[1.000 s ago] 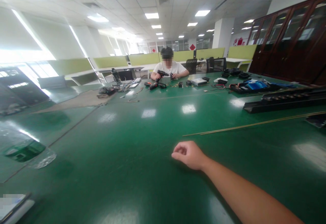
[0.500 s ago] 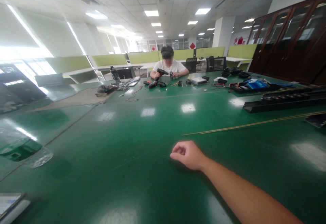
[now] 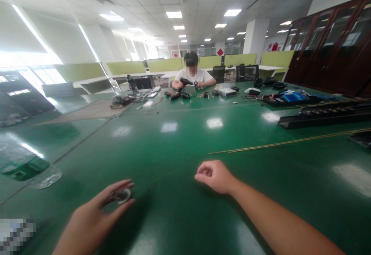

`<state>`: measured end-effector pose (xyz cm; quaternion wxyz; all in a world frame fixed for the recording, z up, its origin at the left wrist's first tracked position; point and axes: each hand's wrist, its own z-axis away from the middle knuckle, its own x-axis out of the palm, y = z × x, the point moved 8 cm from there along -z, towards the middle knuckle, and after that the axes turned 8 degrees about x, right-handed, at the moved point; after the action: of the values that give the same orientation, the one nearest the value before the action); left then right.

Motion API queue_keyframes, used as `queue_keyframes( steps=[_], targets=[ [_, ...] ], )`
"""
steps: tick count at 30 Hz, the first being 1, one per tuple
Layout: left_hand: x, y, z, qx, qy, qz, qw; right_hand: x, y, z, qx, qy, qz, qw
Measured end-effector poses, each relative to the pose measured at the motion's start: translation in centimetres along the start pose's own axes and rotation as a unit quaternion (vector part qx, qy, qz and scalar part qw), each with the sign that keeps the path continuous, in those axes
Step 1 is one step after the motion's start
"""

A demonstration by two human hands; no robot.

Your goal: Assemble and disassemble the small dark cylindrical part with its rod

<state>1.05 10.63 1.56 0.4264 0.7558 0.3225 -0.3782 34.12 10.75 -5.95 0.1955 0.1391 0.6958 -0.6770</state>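
Note:
My left hand (image 3: 97,212) is in the lower left of the head view, above the green table (image 3: 174,216). Its thumb and fingers grip a small round thing (image 3: 124,196), dark with a pale ring around its face; blur hides its exact kind. My right hand (image 3: 214,177) rests on the table near the middle. Its fingers are loosely curled in toward the thumb, and nothing shows in the hollow. Just beyond it lie thin brass-coloured rods (image 3: 261,146), apart from the fingers.
A clear plastic bottle (image 3: 26,166) lies on its side at the left. Black metal channels (image 3: 324,119) are at the right. Across the table a person (image 3: 193,75) handles a power drill (image 3: 185,81) among tools and parts. A dark tray (image 3: 272,102) holds blue material.
My left hand has come into view from the lower left with the small round thing in its grip. My right hand stays where it was, fingers still curled.

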Motion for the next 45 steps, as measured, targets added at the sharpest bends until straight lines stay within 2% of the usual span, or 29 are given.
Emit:
queue_keyframes(
  steps=[4, 6, 8, 10, 12, 19, 25, 33, 36, 41, 45],
  targets=[
    [6.4, 7.5, -6.3, 0.081, -0.086, 0.127, 0.985, -0.4, 0.0, -0.1, -0.003, 0.017, -0.045, 0.999],
    [9.3, 10.6, -8.7, 0.112, -0.096, 0.177, 0.973, -0.9, 0.2, -0.2, -0.003, 0.056, -0.069, 0.996],
    [11.8, 12.0, -10.0, 0.127, -0.09, 0.199, 0.967, -1.5, 0.7, -0.3, 0.001, 0.1, -0.073, 0.992],
    [13.6, 12.2, -10.4, 0.138, -0.087, 0.212, 0.964, -1.7, 1.2, -0.4, 0.008, 0.127, -0.068, 0.99],
    [14.6, 11.9, -10.2, 0.151, -0.089, 0.219, 0.96, -1.7, 1.5, -0.5, 0.012, 0.136, -0.06, 0.989],
    [14.6, 11.3, -9.2, 0.165, -0.086, 0.21, 0.96, -1.3, 1.4, -0.2, 0.023, 0.117, -0.032, 0.992],
    [14.5, 12.2, -8.7, 0.21, -0.087, 0.204, 0.952, -1.4, 1.6, -0.2, 0.029, 0.121, -0.012, 0.992],
    [14.3, 13.5, -7.9, 0.254, -0.112, 0.203, 0.939, -1.4, 1.4, -0.3, 0.005, 0.123, -0.042, 0.991],
    [14.5, 13.2, -7.9, 0.252, -0.11, 0.198, 0.941, -1.5, 1.3, -0.3, 0.002, 0.123, -0.027, 0.992],
    [14.7, 12.4, -8.1, 0.209, -0.092, 0.207, 0.951, -1.6, 1.1, -0.2, -0.003, 0.123, -0.003, 0.992],
    [14.7, 12.6, -8.1, 0.207, -0.094, 0.22, 0.949, -1.6, 1.0, -0.1, -0.001, 0.121, 0.003, 0.993]
  ],
)
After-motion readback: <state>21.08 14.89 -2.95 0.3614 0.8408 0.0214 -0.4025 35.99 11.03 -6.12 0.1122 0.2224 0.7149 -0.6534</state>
